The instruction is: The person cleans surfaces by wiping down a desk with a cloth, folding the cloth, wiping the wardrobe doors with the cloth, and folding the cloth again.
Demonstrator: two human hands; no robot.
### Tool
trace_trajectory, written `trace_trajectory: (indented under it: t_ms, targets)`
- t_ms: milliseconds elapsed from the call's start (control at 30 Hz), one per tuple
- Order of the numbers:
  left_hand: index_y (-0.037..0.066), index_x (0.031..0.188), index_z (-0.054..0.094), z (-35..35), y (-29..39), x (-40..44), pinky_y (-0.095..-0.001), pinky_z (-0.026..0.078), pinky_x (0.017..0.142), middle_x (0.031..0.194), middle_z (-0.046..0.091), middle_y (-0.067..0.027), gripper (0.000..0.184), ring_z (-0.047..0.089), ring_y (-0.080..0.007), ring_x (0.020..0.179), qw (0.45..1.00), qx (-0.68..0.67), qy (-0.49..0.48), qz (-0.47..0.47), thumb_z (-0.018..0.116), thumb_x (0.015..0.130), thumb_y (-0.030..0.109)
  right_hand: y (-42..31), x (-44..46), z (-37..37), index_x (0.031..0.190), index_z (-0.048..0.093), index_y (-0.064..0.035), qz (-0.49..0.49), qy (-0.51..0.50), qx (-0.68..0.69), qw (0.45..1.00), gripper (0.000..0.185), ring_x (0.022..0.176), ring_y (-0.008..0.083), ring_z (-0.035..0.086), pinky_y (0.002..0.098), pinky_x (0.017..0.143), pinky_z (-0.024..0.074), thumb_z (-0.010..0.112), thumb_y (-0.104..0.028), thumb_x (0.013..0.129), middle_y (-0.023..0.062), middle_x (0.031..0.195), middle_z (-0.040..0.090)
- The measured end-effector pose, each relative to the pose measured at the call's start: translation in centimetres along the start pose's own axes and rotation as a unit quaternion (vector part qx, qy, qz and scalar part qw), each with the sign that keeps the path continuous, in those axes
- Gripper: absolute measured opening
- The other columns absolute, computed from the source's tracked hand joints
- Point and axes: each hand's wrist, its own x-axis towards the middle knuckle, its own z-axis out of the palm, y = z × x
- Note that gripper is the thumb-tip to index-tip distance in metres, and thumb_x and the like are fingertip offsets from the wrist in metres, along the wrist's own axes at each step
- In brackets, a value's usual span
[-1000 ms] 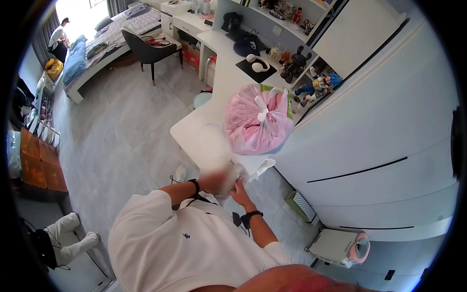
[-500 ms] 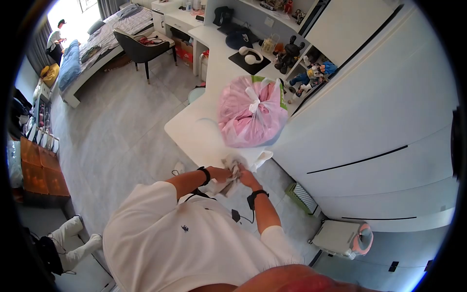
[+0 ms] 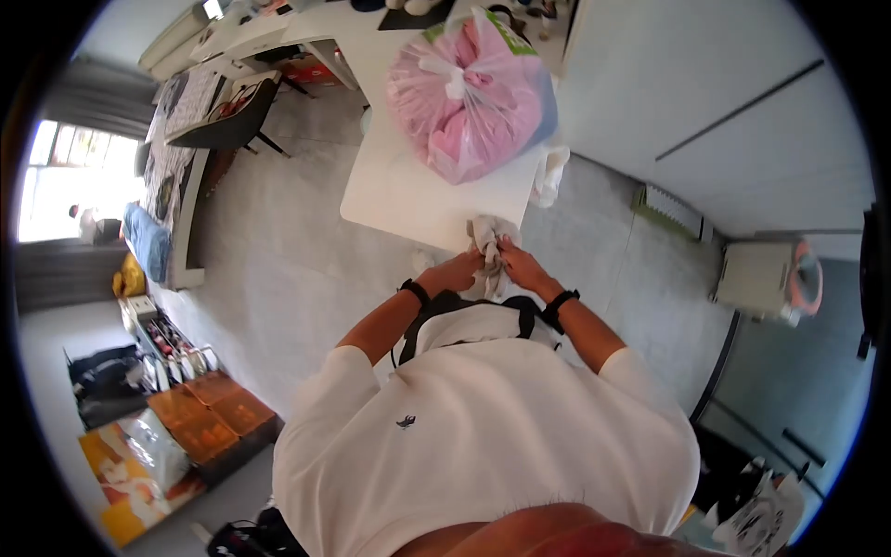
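Observation:
A crumpled grey-beige cloth (image 3: 491, 232) is bunched between my two hands at the near corner of the white desk (image 3: 390, 200). My left hand (image 3: 457, 271) grips it from the left, fingers closed. From the other side my right hand (image 3: 523, 266) is closed on it too, the thumb pointing forward. Part of the cloth hangs below my fingers. Just beyond, a knotted clear plastic bag (image 3: 469, 102) full of pink fabric stands on the desk. A small white bag or cloth (image 3: 549, 176) hangs at the desk's right edge.
White cabinets (image 3: 705, 84) line the right side, with a green-and-white box (image 3: 670, 212) and a grey suitcase (image 3: 756, 278) near them. A dark chair (image 3: 227, 125) stands by the bed at left. Orange storage boxes (image 3: 213, 413) sit at lower left. Another person (image 3: 93, 226) is by the window.
My view has turned and tipped down, so the desk and pink bag appear higher. Both hands still hold the cloth, which now sits closer to the desk's near corner.

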Motion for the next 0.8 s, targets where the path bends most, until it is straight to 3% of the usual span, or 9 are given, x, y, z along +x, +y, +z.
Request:
trace_trajectory:
  t_ms: [100,267,367,433,567,667,733,767,800]
  targets:
    - [-0.003,0.114,0.049,-0.1,0.3,0.4,-0.0493,0.033,0.103,0.127,0.043,-0.0245,0.04,0.038,-0.0421,0.124,0.995,0.04,0.063,0.065,0.057,0.075,0.005,1.2,0.2,-0.7,0.124,0.053,-0.0034,0.004,-0.029,0.006,1.0,0.04,0.134,0.033,0.035,0.0384,0.107,0.0367,0.05,-0.001,0.084,0.0177,0.142,0.041]
    - [-0.003,0.119,0.05,-1.9,0.9,3.8,-0.0494,0.031,0.106,0.126,0.048,-0.0254,0.044,0.041,-0.0426,0.123,0.996,0.082,-0.023,0.034,0.058,0.077,0.008,1.3,2.2,-4.0,0.12,0.056,-0.0037,0.082,-0.038,0.051,0.995,0.038,0.131,0.031,0.041,0.0378,0.105,0.0383,0.052,-0.001,0.082,0.0164,0.137,0.048]
    - [-0.005,0.115,0.052,-2.5,1.8,6.8,-0.0482,0.035,0.104,0.117,0.055,-0.0264,0.042,0.048,-0.0421,0.117,0.998,0.038,0.028,-0.048,0.058,0.076,0.008,3.8,3.7,-4.4,0.126,0.052,-0.0037,0.059,0.013,-0.002,0.998,0.043,0.126,0.0334,0.046,0.0388,0.105,0.0383,0.051,-0.002,0.083,0.0189,0.136,0.049]
    - [-0.004,0.11,0.055,-3.5,2.9,8.0,-0.0466,0.043,0.094,0.119,0.054,-0.025,0.038,0.051,-0.0396,0.113,0.977,0.185,0.077,-0.071,0.057,0.076,0.013,4.4,4.7,-3.6,0.123,0.054,-0.0031,0.023,0.15,-0.01,0.988,0.042,0.124,0.035,0.047,0.04,0.106,0.0375,0.053,-0.001,0.081,0.0214,0.133,0.05]
    - [-0.004,0.108,0.054,-4.3,3.0,9.9,-0.0459,0.042,0.097,0.12,0.055,-0.0244,0.036,0.05,-0.0394,0.114,0.985,0.152,0.013,-0.079,0.057,0.077,0.013,3.1,4.6,-2.3,0.119,0.056,-0.0033,0.025,0.273,-0.101,0.956,0.04,0.124,0.037,0.046,0.0397,0.107,0.0363,0.053,0.0,0.08,0.024,0.131,0.051]
    - [-0.005,0.116,0.051,-3.0,0.7,9.1,-0.0444,0.036,0.105,0.129,0.049,-0.0254,0.044,0.045,-0.0396,0.122,0.99,0.13,0.05,-0.02,0.058,0.078,0.014,2.1,2.8,-1.6,0.112,0.055,-0.0013,0.062,0.305,-0.113,0.944,0.034,0.116,0.0414,0.051,0.0424,0.1,0.042,0.052,0.004,0.078,0.0251,0.118,0.057]
    - [-0.007,0.131,0.041,-2.6,0.3,6.2,-0.043,0.025,0.113,0.138,0.038,-0.031,0.057,0.031,-0.0431,0.133,0.968,0.214,0.109,0.077,0.059,0.081,0.016,0.9,1.5,-1.5,0.105,0.055,-0.0012,0.181,0.192,-0.017,0.964,0.029,0.102,0.0432,0.055,0.0472,0.09,0.045,0.053,0.003,0.076,0.0242,0.107,0.059]
    - [-0.007,0.135,0.037,-2.4,-0.5,5.4,-0.0407,0.022,0.115,0.147,0.026,-0.0276,0.061,0.022,-0.039,0.14,0.975,0.185,0.099,0.069,0.058,0.083,0.016,0.8,0.8,-0.6,0.104,0.055,-0.002,0.183,0.186,-0.044,0.964,0.027,0.093,0.0435,0.055,0.0499,0.082,0.0452,0.053,-0.001,0.076,0.023,0.098,0.059]
    - [-0.007,0.135,0.037,-2.5,-1.1,4.2,-0.0407,0.022,0.115,0.147,0.026,-0.0276,0.061,0.022,-0.039,0.14,0.976,0.178,0.1,0.081,0.058,0.083,0.016,0.6,0.1,0.4,0.105,0.054,-0.0025,0.186,0.169,-0.053,0.966,0.028,0.095,0.0432,0.056,0.0494,0.082,0.0456,0.053,-0.003,0.077,0.0234,0.098,0.059]
